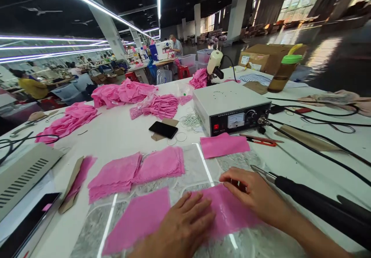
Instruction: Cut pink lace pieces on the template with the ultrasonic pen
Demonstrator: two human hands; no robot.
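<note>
One pink cloth piece point(236, 213) lies at five o'clock in view. The left hand point(187, 225) rests flat on it, fingers extended; the right hand point(255, 190) curls at its twelve-o'clock edge, whether pinching I cannot tell. It looks light, limp, easily creased; best lifted by a corner, palm steadying the rest.

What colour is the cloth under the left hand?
The cloth under the left hand is pink; best seen in the head view.
</note>
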